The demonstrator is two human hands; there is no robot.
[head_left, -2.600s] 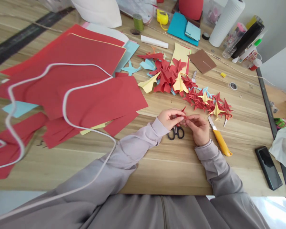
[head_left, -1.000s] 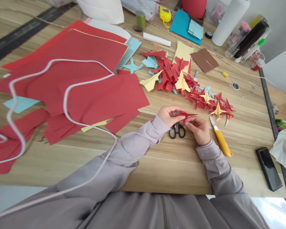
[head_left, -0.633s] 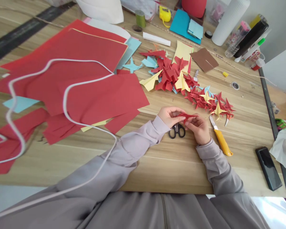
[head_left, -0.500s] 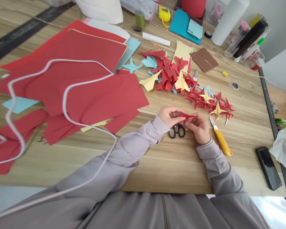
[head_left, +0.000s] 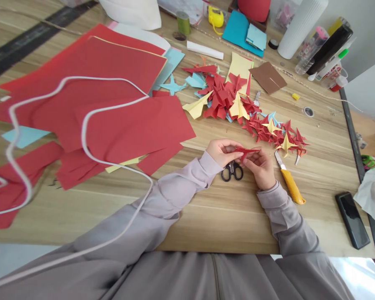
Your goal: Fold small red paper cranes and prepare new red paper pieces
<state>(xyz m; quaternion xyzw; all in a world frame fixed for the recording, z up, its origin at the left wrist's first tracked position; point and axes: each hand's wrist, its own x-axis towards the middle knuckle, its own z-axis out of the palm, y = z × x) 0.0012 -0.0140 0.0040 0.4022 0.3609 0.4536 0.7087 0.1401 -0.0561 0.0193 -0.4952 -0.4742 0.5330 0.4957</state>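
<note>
Between my two hands is a small folded piece of red paper [head_left: 245,151], held just above the table. My left hand [head_left: 222,153] pinches its left end between thumb and fingers. Its right end is in the closed fingers of my right hand [head_left: 261,167]. Fingers cover parts of the paper, so its full shape is hidden. Black-handled scissors [head_left: 232,171] lie beneath and between the hands, their blades partly covered. Just right of my right hand lies a yellow utility knife [head_left: 290,179]. Beyond the hands is a heap of folded paper pieces [head_left: 221,98], mostly red, some yellow and blue.
Large red paper sheets [head_left: 137,125] spread over the left side, with a white cable [head_left: 85,137] crossing in front of them. A black phone [head_left: 352,220] lies at the right front. Smaller folded stars [head_left: 264,129] sit behind my right hand. A white cylinder [head_left: 302,29] stands at the back.
The folded red paper has shifted slightly in my fingers, and a point of it now shows lower between the hands. Both hands stay nearly in place.
</note>
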